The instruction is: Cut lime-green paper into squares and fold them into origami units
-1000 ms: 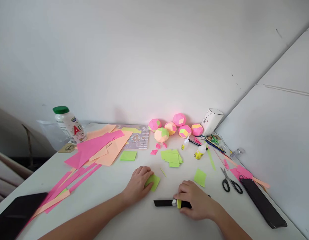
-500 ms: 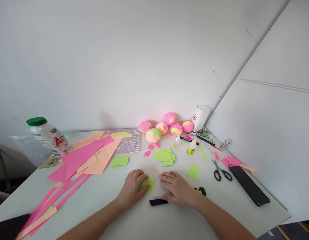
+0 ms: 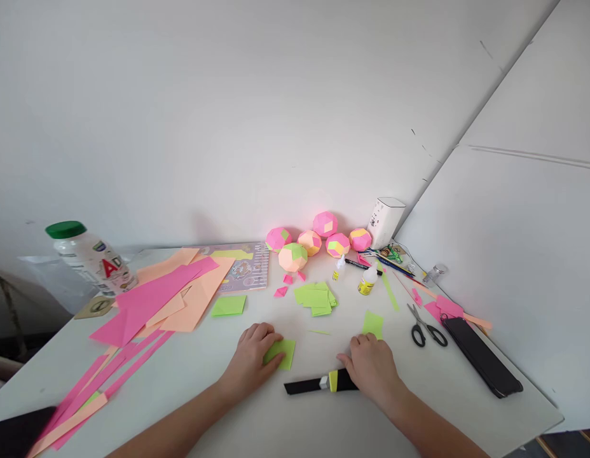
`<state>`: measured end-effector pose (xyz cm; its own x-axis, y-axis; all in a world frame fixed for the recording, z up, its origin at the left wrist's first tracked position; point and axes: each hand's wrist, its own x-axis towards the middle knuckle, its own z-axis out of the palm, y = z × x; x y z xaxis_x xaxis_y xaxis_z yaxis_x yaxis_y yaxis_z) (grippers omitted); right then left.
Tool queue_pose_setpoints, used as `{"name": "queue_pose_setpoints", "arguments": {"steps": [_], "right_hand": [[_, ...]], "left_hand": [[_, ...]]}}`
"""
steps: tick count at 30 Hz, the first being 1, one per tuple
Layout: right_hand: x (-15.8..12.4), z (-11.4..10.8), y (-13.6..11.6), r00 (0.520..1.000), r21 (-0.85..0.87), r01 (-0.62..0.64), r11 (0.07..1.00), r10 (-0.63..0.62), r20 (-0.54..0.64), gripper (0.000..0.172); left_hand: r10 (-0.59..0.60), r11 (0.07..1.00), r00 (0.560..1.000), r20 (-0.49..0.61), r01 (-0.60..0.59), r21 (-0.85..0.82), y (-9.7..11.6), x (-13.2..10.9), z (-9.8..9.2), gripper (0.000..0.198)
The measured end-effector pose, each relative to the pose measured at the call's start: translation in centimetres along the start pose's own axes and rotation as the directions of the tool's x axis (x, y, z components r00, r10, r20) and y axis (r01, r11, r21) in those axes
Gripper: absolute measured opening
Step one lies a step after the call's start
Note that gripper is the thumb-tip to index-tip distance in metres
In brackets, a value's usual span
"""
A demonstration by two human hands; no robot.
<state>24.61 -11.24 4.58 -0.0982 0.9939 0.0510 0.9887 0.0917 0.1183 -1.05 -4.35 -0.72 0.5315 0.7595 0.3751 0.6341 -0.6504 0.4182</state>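
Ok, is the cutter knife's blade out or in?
Out: the dark blade extends well past the silver collar of the cutter knife.

- Hands: n = 2; left hand point(image 3: 254, 356) at 9 o'clock, right hand point(image 3: 375, 367) at 3 (dial centred between them).
- Utility knife point(image 3: 323, 383): 1, 6 o'clock.
- Squarish green pieces point(image 3: 285, 354), pile excluded: 3, at 9, 10 and 2 o'clock.
- Green pile point(image 3: 315, 298): 1, 12 o'clock; sheets within not countable.
- Paper balls point(image 3: 293, 258): 6, 12 o'clock.
- Glue bottles point(image 3: 367, 283): 2, 1 o'clock.
- Scissors point(image 3: 421, 324): 1 pair, 2–3 o'clock.
- Black case point(image 3: 483, 356): 1, 3 o'clock.
- Green-capped bottle point(image 3: 97, 262): 1, 10 o'clock.
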Motion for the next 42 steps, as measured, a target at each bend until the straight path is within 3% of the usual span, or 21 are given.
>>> {"name": "queue_pose_setpoints", "arguments": {"steps": [3, 6, 8, 12, 18, 23, 25, 27, 30, 32, 39, 42], "right_hand": [[0.6, 0.1, 0.6, 0.988, 0.112, 0.129, 0.985, -0.118, -0.101, 0.030], [0.8, 0.5, 0.6, 0.909, 0.257, 0.416, 0.872, -0.395, -0.129, 0.046], [0.8, 0.8, 0.4, 0.867, 0.321, 0.489, 0.811, -0.491, -0.080, 0.052], [0.4, 1.3, 0.2, 0.912, 0.309, 0.397, 0.864, -0.410, -0.023, 0.052], [0.4, 2.1, 1.0, 0.985, 0.093, 0.168, 0.981, -0.163, -0.058, 0.045], [0.7, 2.7, 1.9, 0.996, -0.038, -0.020, 0.999, 0.017, -0.091, 0.045], [0.7, 2.7, 1.7, 0.989, -0.015, 0.008, 1.000, -0.011, -0.149, 0.041], [0.5, 2.5, 1.3, 0.977, 0.052, 0.117, 0.992, -0.106, -0.182, 0.038], [0.1, 2.3, 0.5, 0.947, 0.139, 0.305, 0.942, -0.283, -0.154, 0.039], [0.0, 2.2, 0.4, 0.930, 0.172, 0.364, 0.916, -0.346, -0.124, 0.041], [0.5, 1.5, 1.3, 0.921, 0.297, 0.385, 0.874, -0.385, -0.062, 0.039], [0.8, 1.1, 1.3, 0.922, 0.321, 0.376, 0.870, -0.384, -0.038, 0.039]], "left_hand": [[-0.001, 1.000, 1.000, -0.003, 0.001, 0.006, 0.0, 0.0, 0.0, 0.018], [-0.001, 1.000, 1.000, -0.004, 0.001, 0.016, -0.1, 0.0, 0.1, 0.017], [-0.005, 1.000, 1.000, 0.001, 0.005, 0.019, -0.1, 0.0, 0.2, 0.017], [-0.012, 1.000, 1.000, 0.017, 0.012, 0.006, -0.2, -0.1, 0.2, 0.020], [-0.048, 0.999, 0.998, 0.032, 0.048, -0.014, 0.2, -0.2, 0.0, 0.017], [-0.040, 0.998, 0.999, 0.024, 0.041, -0.039, 0.3, -0.2, -0.2, 0.008], [-0.023, 0.998, 0.999, 0.035, 0.025, -0.059, 0.2, -0.1, -0.2, 0.004], [-0.010, 0.996, 0.999, 0.050, 0.014, -0.085, 0.1, -0.1, -0.3, 0.007], [-0.004, 0.993, 0.998, 0.064, 0.012, -0.117, 0.1, 0.0, -0.5, 0.012], [-0.004, 0.991, 0.997, 0.074, 0.014, -0.132, 0.2, 0.0, -0.6, 0.013], [-0.020, 0.978, 0.995, 0.098, 0.040, -0.204, 0.2, 0.1, -0.6, 0.017], [-0.074, 0.952, 0.991, 0.109, 0.103, -0.287, 0.2, 0.3, -0.7, 0.017]]}}
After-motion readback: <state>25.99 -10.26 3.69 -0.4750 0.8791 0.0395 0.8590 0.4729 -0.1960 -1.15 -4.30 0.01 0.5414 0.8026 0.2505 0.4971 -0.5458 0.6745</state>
